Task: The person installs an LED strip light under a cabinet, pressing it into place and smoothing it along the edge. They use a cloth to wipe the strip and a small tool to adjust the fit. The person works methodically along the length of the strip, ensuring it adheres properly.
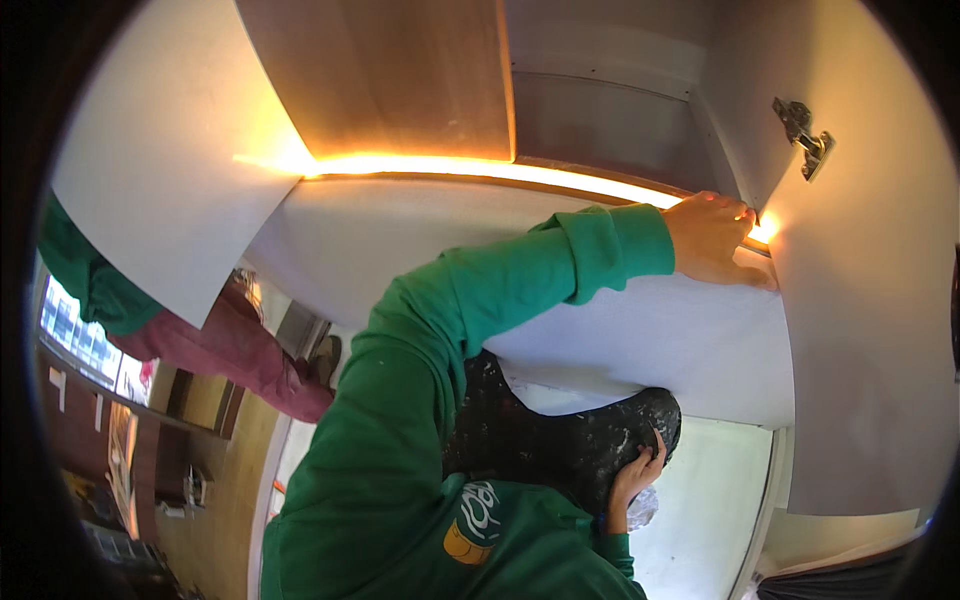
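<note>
Nearest, my right grip (636, 478) rests against the knee of my dark, white-flecked trousers (590, 440), fingers slightly bent; I cannot tell whether it holds anything. Clear, crumpled plastic (643, 508) shows beside it. My left arm, in a green sleeve (480, 295), stretches across to the right. At its end, my left grip (712, 240) is spread, not clenched: fingers over the right end of a glowing light strip (590, 182), thumb apart below. The strip runs along the top of a pale panel (640, 330), beside a white door (870, 300) with a metal hinge (805, 140). Farther off, at left, stands another person in reddish trousers (220, 350).
</note>
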Action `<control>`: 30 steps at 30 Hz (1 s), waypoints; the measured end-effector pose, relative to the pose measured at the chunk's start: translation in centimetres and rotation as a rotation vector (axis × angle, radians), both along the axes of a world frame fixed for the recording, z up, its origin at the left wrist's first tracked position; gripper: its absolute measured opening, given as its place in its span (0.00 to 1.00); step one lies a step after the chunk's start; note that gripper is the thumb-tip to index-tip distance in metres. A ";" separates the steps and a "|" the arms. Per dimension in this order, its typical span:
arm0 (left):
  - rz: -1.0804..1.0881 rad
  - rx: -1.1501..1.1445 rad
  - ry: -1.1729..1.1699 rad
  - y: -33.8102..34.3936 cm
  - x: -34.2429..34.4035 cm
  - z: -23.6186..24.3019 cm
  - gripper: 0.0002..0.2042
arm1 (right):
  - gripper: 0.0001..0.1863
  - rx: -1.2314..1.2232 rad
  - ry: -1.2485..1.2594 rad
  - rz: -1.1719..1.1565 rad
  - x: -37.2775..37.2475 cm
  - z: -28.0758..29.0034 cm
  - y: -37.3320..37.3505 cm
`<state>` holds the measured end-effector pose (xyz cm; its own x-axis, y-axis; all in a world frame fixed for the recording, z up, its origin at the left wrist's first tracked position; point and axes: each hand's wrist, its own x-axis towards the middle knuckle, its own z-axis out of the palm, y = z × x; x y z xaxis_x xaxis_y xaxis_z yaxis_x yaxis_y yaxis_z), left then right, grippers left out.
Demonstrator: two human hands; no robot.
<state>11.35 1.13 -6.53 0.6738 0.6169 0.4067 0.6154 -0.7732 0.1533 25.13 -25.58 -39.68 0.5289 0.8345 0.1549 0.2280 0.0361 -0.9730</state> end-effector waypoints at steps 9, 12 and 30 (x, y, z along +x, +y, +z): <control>0.397 -0.111 0.118 -5.5 -12.9 4.7 0.48 | 0.20 0.009 -0.055 -0.009 0.3 -0.5 0.0; 0.576 -0.256 0.269 -5.0 -13.8 5.9 0.48 | 0.20 -0.008 -0.064 -0.005 0.6 -1.0 0.1; 0.244 -0.306 -0.035 2.9 -4.3 6.5 0.23 | 0.20 0.025 0.010 -0.069 0.5 -0.8 0.0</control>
<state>7.03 4.05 0.01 0.4819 0.8533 0.1992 0.7657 -0.5206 0.3778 25.64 -25.56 -40.45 0.5870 0.7917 0.1695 0.2209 0.0448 -0.9743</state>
